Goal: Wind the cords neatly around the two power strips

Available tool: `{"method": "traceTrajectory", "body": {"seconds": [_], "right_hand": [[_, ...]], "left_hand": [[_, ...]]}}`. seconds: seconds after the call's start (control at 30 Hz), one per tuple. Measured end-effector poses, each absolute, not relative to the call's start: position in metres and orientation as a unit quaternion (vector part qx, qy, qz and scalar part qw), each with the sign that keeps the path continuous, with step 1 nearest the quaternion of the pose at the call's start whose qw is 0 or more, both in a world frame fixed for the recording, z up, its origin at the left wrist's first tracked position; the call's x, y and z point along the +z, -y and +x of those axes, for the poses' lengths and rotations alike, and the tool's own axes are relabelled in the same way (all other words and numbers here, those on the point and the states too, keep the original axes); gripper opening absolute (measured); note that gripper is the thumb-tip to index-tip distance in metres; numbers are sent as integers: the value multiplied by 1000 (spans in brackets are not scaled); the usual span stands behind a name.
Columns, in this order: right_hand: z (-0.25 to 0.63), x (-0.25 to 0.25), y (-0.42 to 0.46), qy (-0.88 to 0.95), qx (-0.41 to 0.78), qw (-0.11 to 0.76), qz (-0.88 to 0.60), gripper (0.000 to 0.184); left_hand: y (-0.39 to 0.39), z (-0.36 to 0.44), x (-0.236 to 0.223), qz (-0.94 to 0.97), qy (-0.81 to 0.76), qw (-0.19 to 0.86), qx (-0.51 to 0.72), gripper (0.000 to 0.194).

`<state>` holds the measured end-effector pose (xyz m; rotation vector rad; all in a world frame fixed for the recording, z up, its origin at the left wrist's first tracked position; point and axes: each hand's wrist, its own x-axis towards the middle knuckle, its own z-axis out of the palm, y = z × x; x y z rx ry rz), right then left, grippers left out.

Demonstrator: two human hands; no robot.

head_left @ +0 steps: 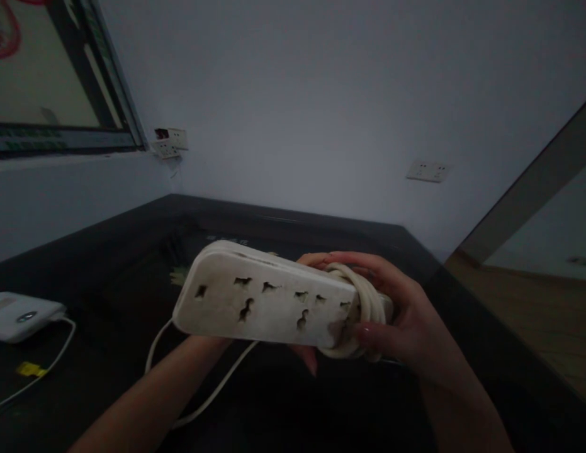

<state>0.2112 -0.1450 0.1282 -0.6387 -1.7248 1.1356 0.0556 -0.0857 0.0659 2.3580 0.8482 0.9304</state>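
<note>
A dirty white power strip (269, 302) is held up, tilted, above the dark tabletop, with its socket face toward me. Several turns of its white cord (368, 299) wrap round the right end. My right hand (401, 302) grips that end, thumb on the front over the cord and fingers across the top and behind. My left hand (306, 357) reaches under and behind the strip, supporting it; one finger shows below its lower edge, while most of the hand is hidden. A loose stretch of cord hangs below the strip's left part.
On the dark table (368, 242) at the left lies a white box-shaped device (23, 318) with a thin white cable and a yellow tag (31, 369). Wall sockets (427, 171) are at the right, with a loose socket (166, 148) in the far left corner near the window.
</note>
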Motion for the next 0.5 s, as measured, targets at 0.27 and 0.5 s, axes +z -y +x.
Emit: {"method": "traceTrajectory", "body": {"seconds": [0.27, 0.5], "right_hand": [[217, 123, 138, 685, 462, 467, -316, 64], [215, 122, 139, 660, 504, 471, -297, 66]], "left_hand": [[88, 16, 83, 808, -235, 354, 407, 104], [83, 15, 94, 844, -236, 360, 319, 56]]}}
